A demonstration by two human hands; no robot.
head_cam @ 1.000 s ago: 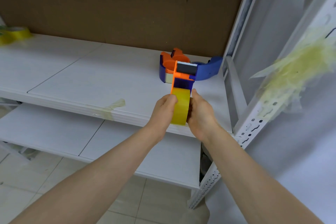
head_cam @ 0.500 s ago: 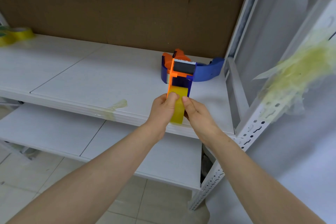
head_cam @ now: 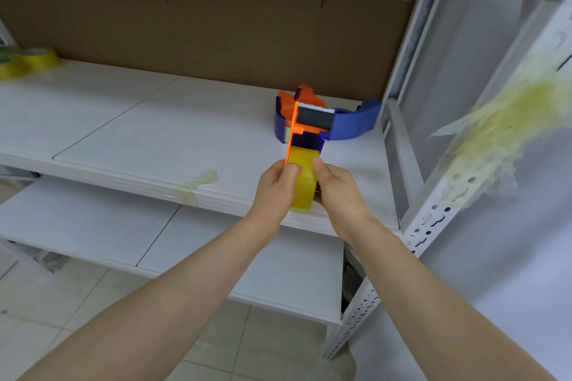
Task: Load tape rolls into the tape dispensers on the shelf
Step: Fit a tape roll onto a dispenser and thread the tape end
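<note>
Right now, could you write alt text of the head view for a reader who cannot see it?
The left hand and right hand grip a yellow tape roll on an orange and blue tape dispenser, above a white shelf. A second dispenser lies on the shelf behind it, and spare yellow rolls sit far left.

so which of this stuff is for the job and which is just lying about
For the job: yellow tape roll, held dispenser, second dispenser, spare rolls.
Lying about: tape scrap on shelf edge, tape wad on upright.

Bare left hand (head_cam: 276,190), bare right hand (head_cam: 339,193), both forearms (head_cam: 173,291) uncovered
</note>
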